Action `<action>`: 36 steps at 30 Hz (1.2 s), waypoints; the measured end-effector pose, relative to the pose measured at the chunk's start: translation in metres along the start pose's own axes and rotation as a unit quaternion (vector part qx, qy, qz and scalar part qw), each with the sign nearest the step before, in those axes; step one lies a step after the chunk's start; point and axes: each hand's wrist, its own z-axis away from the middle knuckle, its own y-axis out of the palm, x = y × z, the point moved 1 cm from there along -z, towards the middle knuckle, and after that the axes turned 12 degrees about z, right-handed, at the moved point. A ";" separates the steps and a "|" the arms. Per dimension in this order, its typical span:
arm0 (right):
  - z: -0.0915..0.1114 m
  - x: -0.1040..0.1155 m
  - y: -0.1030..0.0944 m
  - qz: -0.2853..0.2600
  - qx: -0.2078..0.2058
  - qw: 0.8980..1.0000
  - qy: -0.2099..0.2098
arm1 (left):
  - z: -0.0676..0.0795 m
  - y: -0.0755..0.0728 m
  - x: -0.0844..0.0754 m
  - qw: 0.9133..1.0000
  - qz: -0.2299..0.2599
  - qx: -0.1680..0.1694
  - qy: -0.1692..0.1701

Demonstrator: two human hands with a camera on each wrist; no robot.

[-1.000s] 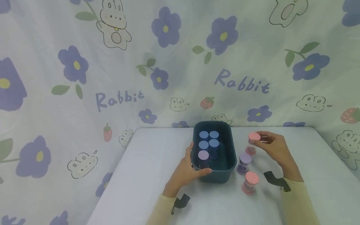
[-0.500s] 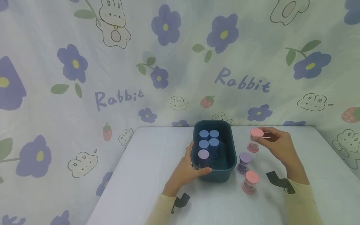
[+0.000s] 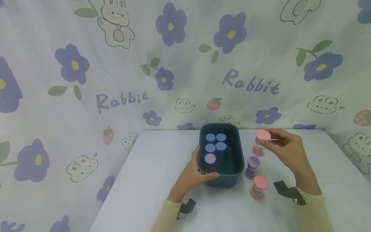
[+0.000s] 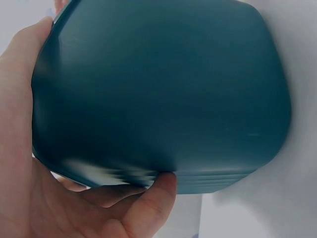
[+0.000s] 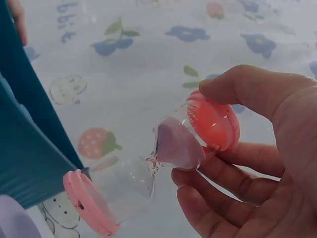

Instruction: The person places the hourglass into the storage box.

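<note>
My right hand [image 3: 287, 146] pinches a pink-capped hourglass [image 3: 259, 148] by its upper cap, thumb on the near side. In the right wrist view the hourglass [image 5: 153, 161] is clear glass with sand in the half nearest the hand, and it hangs above the table. My left hand [image 3: 189, 175] grips the near left corner of a dark teal bin [image 3: 223, 182], with the thumb over its front rim; the left wrist view shows fingers against the bin wall [image 4: 163, 89]. Inside the bin stand several blue hourglasses [image 3: 221, 151] and one purple hourglass [image 3: 210, 161].
Right of the bin, a purple hourglass [image 3: 251, 167] and another pink hourglass [image 3: 258, 187] stand upright on the white table [image 3: 145, 174]. A curtain [image 3: 197, 58] printed with flowers and rabbits hangs behind the table.
My right hand has raised the pink hourglass from beside the purple one, first shifting right, then slightly back left toward the bin. My left hand keeps its grip on the bin.
</note>
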 end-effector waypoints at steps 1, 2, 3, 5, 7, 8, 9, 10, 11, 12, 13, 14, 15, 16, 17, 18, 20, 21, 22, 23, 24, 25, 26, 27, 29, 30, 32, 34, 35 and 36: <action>0.000 0.002 0.001 -0.001 0.001 1.000 -0.004 | 0.000 0.000 0.000 1.000 0.000 0.000 0.000; 0.001 0.005 0.002 -0.001 0.002 1.000 -0.008 | 0.000 0.000 0.000 1.000 0.000 -0.001 0.001; 0.001 0.007 0.002 -0.002 0.003 1.000 -0.011 | 0.000 -0.001 0.000 1.000 0.000 -0.001 0.001; 0.001 0.010 0.004 -0.003 0.006 1.000 -0.019 | 0.000 -0.001 0.001 1.000 0.000 -0.002 0.001; 0.001 0.013 0.006 -0.005 0.007 1.000 -0.029 | 0.001 -0.002 0.001 1.000 0.000 -0.002 0.001; 0.001 0.014 0.007 -0.006 0.007 0.999 -0.034 | 0.001 -0.002 0.001 1.000 0.000 -0.002 0.001; 0.001 0.015 0.007 -0.006 0.005 0.999 -0.038 | 0.001 -0.002 0.001 1.000 0.001 -0.003 0.001; 0.001 0.016 0.008 -0.006 0.004 0.999 -0.041 | 0.001 -0.002 0.002 1.000 0.000 -0.003 0.001; 0.001 0.017 0.008 -0.007 0.002 0.999 -0.041 | 0.001 -0.002 0.002 1.000 0.000 -0.003 0.000; 0.002 0.018 0.008 -0.008 0.001 0.999 -0.041 | 0.001 -0.002 0.002 1.000 -0.001 -0.004 0.000; 0.002 0.020 0.009 -0.008 0.000 0.999 -0.041 | 0.001 -0.002 0.002 1.000 -0.001 -0.004 -0.001; 0.003 0.021 0.009 -0.009 0.000 0.999 -0.040 | 0.001 -0.003 0.002 1.000 -0.001 -0.005 -0.002; 0.003 0.023 0.010 -0.010 -0.002 0.999 -0.040 | 0.001 -0.003 0.002 1.000 -0.002 -0.005 -0.003; 0.003 0.024 0.011 -0.013 -0.002 0.999 -0.042 | 0.001 -0.003 0.002 1.000 -0.003 -0.006 -0.004; 0.004 0.026 0.012 -0.015 -0.004 0.999 -0.045 | 0.002 -0.003 0.002 1.000 -0.004 -0.006 -0.004; 0.004 0.027 0.013 -0.017 -0.005 0.999 -0.048 | 0.002 -0.004 0.002 1.000 -0.003 -0.006 -0.004; 0.004 0.030 0.016 -0.023 -0.003 0.998 -0.050 | 0.002 -0.004 0.002 1.000 -0.001 -0.006 -0.003; 0.004 0.031 0.018 -0.024 -0.002 0.998 -0.052 | 0.002 -0.004 0.002 1.000 0.000 -0.006 -0.002; 0.004 0.032 0.020 -0.025 0.000 0.998 -0.052 | 0.002 -0.004 0.002 1.000 0.001 -0.006 -0.001; 0.004 0.033 0.021 -0.027 0.003 0.998 -0.050 | 0.002 -0.004 0.003 1.000 0.002 -0.006 0.000; 0.004 0.034 0.022 -0.028 0.007 0.998 -0.048 | 0.002 -0.004 0.003 1.000 0.003 -0.006 0.000; 0.004 0.035 0.023 -0.029 0.010 0.998 -0.047 | 0.002 -0.004 0.003 1.000 0.003 -0.007 0.000; 0.004 0.036 0.025 -0.030 0.012 0.998 -0.046 | 0.002 -0.004 0.003 1.000 0.003 -0.006 0.001; 0.004 0.037 0.026 -0.031 0.013 0.998 -0.046 | 0.002 -0.004 0.003 1.000 0.003 -0.005 0.000; 0.004 0.038 0.028 -0.036 0.018 0.998 -0.047 | 0.001 -0.004 0.003 1.000 0.005 -0.003 0.004; 0.004 0.038 0.030 -0.038 0.019 0.998 -0.047 | 0.001 -0.004 0.003 1.000 0.006 -0.002 0.006; 0.003 0.039 0.033 -0.048 0.026 0.997 -0.049 | 0.000 -0.003 0.002 1.000 0.008 0.002 0.009; 0.003 0.039 0.037 -0.059 0.035 0.996 -0.051 | 0.000 -0.002 0.002 1.000 0.008 0.004 0.010; 0.003 0.039 0.039 -0.063 0.041 0.996 -0.050 | -0.001 -0.002 0.002 1.000 0.008 0.005 0.010; 0.002 0.039 0.042 -0.070 0.046 0.995 -0.050 | -0.001 -0.002 0.001 1.000 0.009 0.005 0.010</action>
